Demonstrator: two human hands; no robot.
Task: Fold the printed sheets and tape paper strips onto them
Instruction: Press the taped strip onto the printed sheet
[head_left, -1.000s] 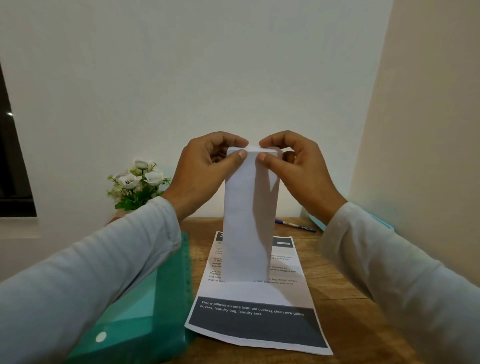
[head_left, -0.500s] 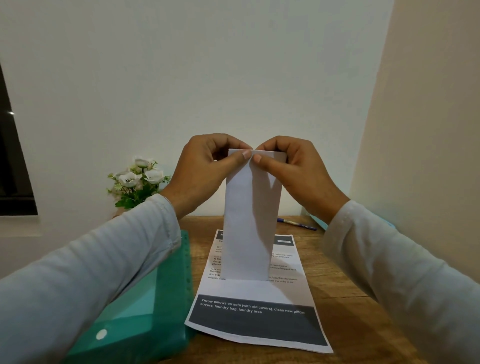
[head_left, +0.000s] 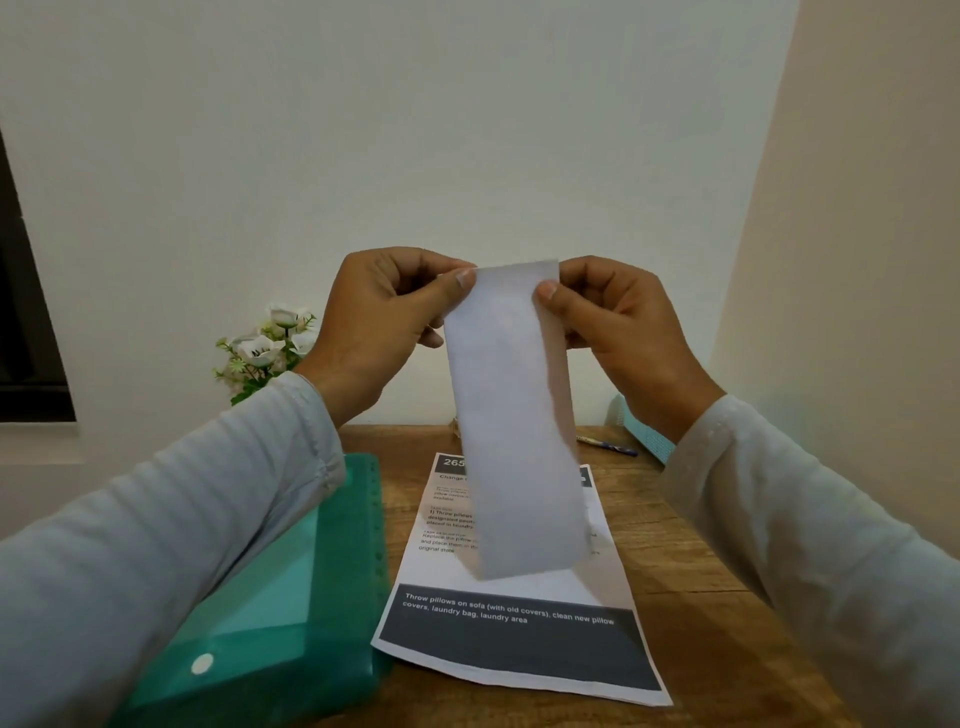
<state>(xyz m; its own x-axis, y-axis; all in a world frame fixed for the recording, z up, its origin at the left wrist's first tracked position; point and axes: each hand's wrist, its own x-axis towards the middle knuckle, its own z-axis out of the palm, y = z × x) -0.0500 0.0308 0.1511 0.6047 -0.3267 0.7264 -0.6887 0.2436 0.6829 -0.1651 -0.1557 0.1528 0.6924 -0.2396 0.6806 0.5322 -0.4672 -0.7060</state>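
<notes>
A long white paper strip (head_left: 514, 415) hangs in the air above the table, held by its top corners. My left hand (head_left: 384, 322) pinches the top left corner between thumb and fingers. At the top right corner, my right hand (head_left: 613, 322) pinches the strip the same way. Below it a printed sheet (head_left: 514, 634) lies flat on the wooden table (head_left: 691, 571), with black bands of white text near its near edge and at its far end. The strip hides the sheet's middle.
A green plastic folder (head_left: 291, 613) lies at the table's left, partly under my left sleeve. A pen (head_left: 608, 447) and a teal object (head_left: 644, 436) sit at the far right. White artificial flowers (head_left: 265, 343) stand at the back left by the wall.
My thumbs have slid apart from the strip's top middle to its corners. The strip's lower end has swung slightly right and looks blurred.
</notes>
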